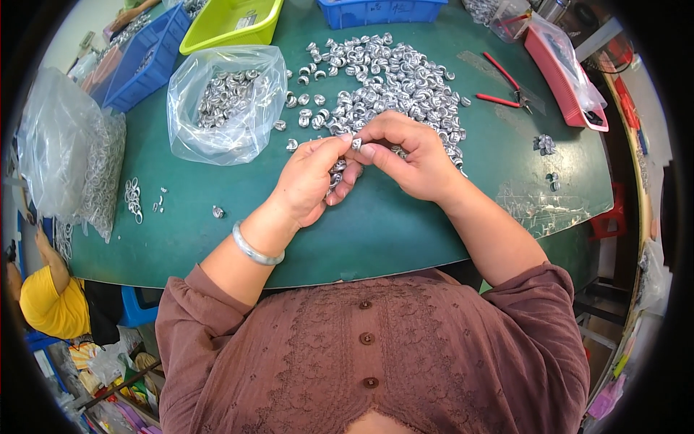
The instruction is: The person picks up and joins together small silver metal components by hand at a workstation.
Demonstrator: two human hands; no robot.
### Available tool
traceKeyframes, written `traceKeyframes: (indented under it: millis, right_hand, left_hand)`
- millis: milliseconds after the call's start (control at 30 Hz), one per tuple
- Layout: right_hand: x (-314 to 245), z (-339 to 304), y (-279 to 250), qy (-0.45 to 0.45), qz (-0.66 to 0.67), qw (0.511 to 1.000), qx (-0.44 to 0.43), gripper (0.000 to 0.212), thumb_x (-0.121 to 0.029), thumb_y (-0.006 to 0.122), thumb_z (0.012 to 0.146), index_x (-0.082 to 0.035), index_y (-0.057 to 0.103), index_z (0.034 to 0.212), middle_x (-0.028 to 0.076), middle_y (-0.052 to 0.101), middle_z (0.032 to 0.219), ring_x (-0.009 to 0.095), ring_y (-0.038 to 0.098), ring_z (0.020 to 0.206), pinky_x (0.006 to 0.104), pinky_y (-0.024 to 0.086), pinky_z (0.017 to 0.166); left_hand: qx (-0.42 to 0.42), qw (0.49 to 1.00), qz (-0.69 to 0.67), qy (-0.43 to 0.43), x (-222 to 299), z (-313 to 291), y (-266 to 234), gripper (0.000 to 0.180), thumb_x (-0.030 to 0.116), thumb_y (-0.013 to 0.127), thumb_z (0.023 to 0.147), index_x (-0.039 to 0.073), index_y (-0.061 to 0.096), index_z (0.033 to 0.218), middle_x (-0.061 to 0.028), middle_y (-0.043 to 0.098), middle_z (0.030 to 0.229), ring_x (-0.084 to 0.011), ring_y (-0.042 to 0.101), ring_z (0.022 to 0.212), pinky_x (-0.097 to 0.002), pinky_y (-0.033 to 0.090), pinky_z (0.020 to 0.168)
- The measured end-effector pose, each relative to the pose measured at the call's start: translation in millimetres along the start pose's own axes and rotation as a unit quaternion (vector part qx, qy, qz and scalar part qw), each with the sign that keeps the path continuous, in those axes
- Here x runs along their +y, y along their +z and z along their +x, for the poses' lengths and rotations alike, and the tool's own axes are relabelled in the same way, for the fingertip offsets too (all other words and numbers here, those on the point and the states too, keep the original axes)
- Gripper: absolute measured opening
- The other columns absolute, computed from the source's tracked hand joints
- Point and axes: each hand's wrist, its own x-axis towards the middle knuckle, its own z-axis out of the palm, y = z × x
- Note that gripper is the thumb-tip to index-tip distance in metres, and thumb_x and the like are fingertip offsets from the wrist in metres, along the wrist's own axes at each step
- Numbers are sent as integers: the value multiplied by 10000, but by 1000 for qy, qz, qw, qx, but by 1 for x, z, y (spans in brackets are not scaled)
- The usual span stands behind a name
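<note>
Above the green table (361, 231), both my hands meet over a small silver metal ring (356, 144). My left hand (300, 177) is closed, its thumb and fingertip pinching the ring, while more silver rings (337, 170) lie in its curled fingers. My right hand (419, 155) pinches the same ring from the other side between thumb and forefinger. Just beyond them spreads a large pile of similar rings (390, 83). To the left of the pile, a transparent plastic bag (253, 145) stands with its mouth wide, holding several rings.
Red-handled pliers (502, 71) lie at the right, near a pink basket (560, 83). A yellow-green bin (271, 18) and blue bins (148, 69) line the far side. At the left sits a bulging bag of rings (103, 166). Someone's yellow sleeve (50, 304) shows at lower left.
</note>
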Motion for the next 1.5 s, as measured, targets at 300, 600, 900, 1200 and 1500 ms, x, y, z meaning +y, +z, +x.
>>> traceKeyframes:
  millis: [300, 600, 900, 1200, 1500]
  right_hand:
    - [2, -1, 0, 27, 32, 999, -5, 110, -22, 582, 778, -5, 586, 886, 73, 551, 800, 152, 565, 708, 252, 454, 602]
    - [3, 0, -1, 26, 16, 999, -10, 118, -45, 566, 791, -5, 586, 901, 72, 556, 799, 163, 553, 715, 259, 443, 632]
    - [1, -1, -2, 52, 28, 998, -25, 124, -70, 519, 826, 1, 588, 900, 69, 557, 787, 155, 542, 726, 261, 433, 651]
    - [2, -2, -2, 127, 62, 989, -42, 151, -109, 484, 861, 3, 577, 821, 45, 529, 737, 116, 505, 672, 246, 418, 616]
    - [0, -2, -2, 199, 107, 973, -36, 179, -146, 467, 869, -4, 576, 870, 13, 537, 754, 83, 486, 643, 224, 421, 594]
  left_hand:
    - [0, 1000, -5, 13, -1, 1, 2, 298, 256, 400, 894, 24, 538, 768, -37, 496, 585, -85, 418, 442, -186, 287, 339]
    - [-17, 999, 13, 27, 0, 0, 0, 276, 256, 428, 887, 21, 551, 814, -28, 496, 604, -73, 421, 453, -172, 289, 348]
    - [10, 1000, 19, -1, 2, -1, 2, 349, 285, 406, 894, 1, 579, 789, -21, 480, 565, -78, 403, 420, -181, 288, 348]
    - [17, 998, 52, 18, 0, 1, -1, 342, 297, 442, 877, 18, 581, 737, -7, 466, 537, -72, 388, 401, -185, 280, 345]
    - [68, 995, 65, 42, -1, 2, 0, 278, 263, 493, 865, 38, 557, 715, 13, 455, 540, -56, 379, 410, -171, 261, 343]
